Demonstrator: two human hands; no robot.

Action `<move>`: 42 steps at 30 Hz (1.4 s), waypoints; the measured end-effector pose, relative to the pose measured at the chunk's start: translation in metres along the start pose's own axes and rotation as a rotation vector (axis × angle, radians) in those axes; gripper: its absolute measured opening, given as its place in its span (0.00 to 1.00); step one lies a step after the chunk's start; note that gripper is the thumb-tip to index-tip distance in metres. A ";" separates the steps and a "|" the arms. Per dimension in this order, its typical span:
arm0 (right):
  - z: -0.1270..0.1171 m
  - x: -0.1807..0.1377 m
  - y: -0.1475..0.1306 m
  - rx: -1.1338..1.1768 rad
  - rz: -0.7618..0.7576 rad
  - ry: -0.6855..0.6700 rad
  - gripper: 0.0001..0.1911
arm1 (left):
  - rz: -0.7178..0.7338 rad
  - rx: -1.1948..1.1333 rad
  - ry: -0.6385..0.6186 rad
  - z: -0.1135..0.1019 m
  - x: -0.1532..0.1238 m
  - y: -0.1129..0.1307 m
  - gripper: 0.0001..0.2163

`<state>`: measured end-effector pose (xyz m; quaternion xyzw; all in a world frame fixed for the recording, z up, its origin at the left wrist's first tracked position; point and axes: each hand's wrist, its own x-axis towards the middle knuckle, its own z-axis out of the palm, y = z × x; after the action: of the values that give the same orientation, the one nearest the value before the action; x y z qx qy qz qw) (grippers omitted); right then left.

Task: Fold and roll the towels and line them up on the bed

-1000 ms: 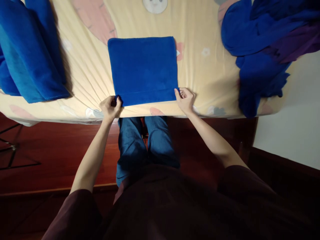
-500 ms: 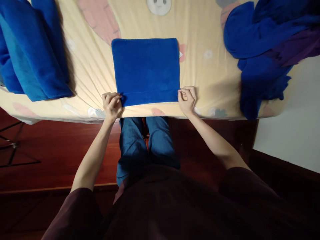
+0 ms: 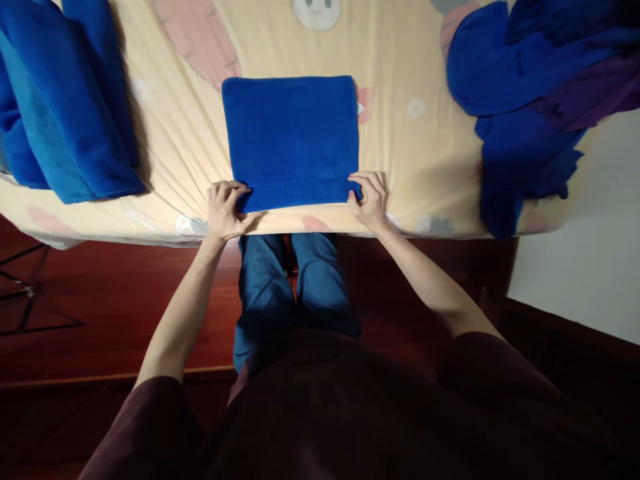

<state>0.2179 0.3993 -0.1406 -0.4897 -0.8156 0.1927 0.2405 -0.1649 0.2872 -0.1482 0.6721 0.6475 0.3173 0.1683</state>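
A blue towel (image 3: pixel 293 133) lies flat on the bed in front of me, with a narrow strip folded over along its near edge. My left hand (image 3: pixel 227 208) is at the towel's near left corner, fingertips resting on the cloth and thumb stretched out below the edge. At the near right corner, my right hand (image 3: pixel 369 200) touches the strip, its curved fingers and thumb apart with blue cloth showing between them. Neither hand is closed on the towel.
Folded blue cloths (image 3: pixel 75 113) lie at the left of the bed. A loose heap of blue and purple cloths (image 3: pixel 520 80) sits at the right. The patterned bed sheet (image 3: pixel 410 153) ends just above my knees. A black stand (image 3: pixel 30 293) is on the floor at left.
Both hands have loosened from their pinch at the near corners. The left thumb has spread away, and the right hand has shifted slightly inward over the towel. The towel lies nearly unchanged.
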 end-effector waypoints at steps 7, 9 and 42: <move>-0.006 -0.003 -0.001 -0.072 -0.069 -0.113 0.31 | -0.020 0.045 0.013 0.004 0.001 0.001 0.20; -0.004 -0.004 0.000 -0.083 -0.077 -0.124 0.32 | -0.022 0.043 0.023 0.005 0.000 0.000 0.19; 0.006 0.001 0.007 0.168 0.225 0.111 0.28 | -0.251 -0.043 0.340 0.012 -0.005 -0.005 0.21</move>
<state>0.2188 0.4027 -0.1491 -0.5662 -0.7219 0.2585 0.3023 -0.1613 0.2851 -0.1614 0.5194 0.7382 0.4164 0.1092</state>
